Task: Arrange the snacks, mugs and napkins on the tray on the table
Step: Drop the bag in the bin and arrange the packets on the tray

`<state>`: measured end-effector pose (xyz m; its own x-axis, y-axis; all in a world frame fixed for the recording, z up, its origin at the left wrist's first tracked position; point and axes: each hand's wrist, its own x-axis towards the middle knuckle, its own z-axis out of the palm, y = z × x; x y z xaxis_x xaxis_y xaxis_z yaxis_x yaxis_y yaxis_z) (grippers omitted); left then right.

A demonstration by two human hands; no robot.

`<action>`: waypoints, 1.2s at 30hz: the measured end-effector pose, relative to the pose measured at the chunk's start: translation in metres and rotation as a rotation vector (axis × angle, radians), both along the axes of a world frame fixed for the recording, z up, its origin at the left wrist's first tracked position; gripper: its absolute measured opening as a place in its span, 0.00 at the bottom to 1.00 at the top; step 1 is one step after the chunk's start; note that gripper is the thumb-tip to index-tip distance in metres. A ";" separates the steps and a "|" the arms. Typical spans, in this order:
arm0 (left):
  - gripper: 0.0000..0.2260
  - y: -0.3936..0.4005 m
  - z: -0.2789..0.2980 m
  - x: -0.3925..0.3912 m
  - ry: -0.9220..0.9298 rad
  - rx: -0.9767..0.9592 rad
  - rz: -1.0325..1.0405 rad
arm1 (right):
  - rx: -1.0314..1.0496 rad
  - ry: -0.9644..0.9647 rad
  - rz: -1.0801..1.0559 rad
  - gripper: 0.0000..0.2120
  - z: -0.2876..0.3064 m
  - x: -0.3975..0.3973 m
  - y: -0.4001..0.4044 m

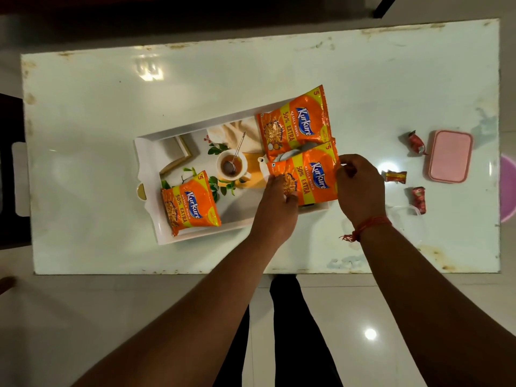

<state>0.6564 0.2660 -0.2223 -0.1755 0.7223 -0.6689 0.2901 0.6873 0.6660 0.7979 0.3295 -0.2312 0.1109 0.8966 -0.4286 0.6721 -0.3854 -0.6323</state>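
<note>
Three snack packets (pixel 300 124) on the tray (pixel 148 152), both hands' (pixel 276 202) grips clamped on one (pixel 307 177).

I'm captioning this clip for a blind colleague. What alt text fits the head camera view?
Seen from above, both hands, left hand and right hand, hold an orange snack packet at the right end of a white tray that holds two more packets. Three wrapped sweets and a pink box lie on the table to the right.

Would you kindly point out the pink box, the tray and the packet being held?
pink box (pixel 450 156): head view, middle of its lid.
tray (pixel 195 124): head view, far white rim.
held packet (pixel 312 174): head view, printed front.
</note>
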 end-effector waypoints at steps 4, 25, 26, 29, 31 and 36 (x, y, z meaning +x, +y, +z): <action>0.21 0.003 -0.001 -0.001 -0.016 0.006 -0.011 | -0.032 0.020 -0.029 0.12 0.000 0.004 0.000; 0.12 -0.075 0.008 -0.165 0.227 0.033 0.536 | -0.293 0.293 0.302 0.10 0.013 -0.192 -0.073; 0.11 -0.072 0.009 -0.164 0.221 0.031 0.517 | -0.290 0.295 0.288 0.08 0.013 -0.195 -0.073; 0.14 -0.062 0.011 -0.154 0.172 0.032 0.523 | -0.233 0.235 0.245 0.09 0.014 -0.194 -0.068; 0.16 -0.052 0.012 -0.145 0.101 0.034 0.550 | -0.163 0.181 0.211 0.12 0.016 -0.184 -0.059; 0.14 -0.022 0.015 -0.111 -0.083 0.075 0.423 | -0.022 0.052 0.159 0.11 0.017 -0.139 -0.031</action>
<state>0.5454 0.2435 -0.2070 -0.4142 0.6458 -0.6414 -0.0633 0.6825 0.7281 0.6589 0.2981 -0.2146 -0.0547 0.8915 -0.4496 0.6921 -0.2907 -0.6607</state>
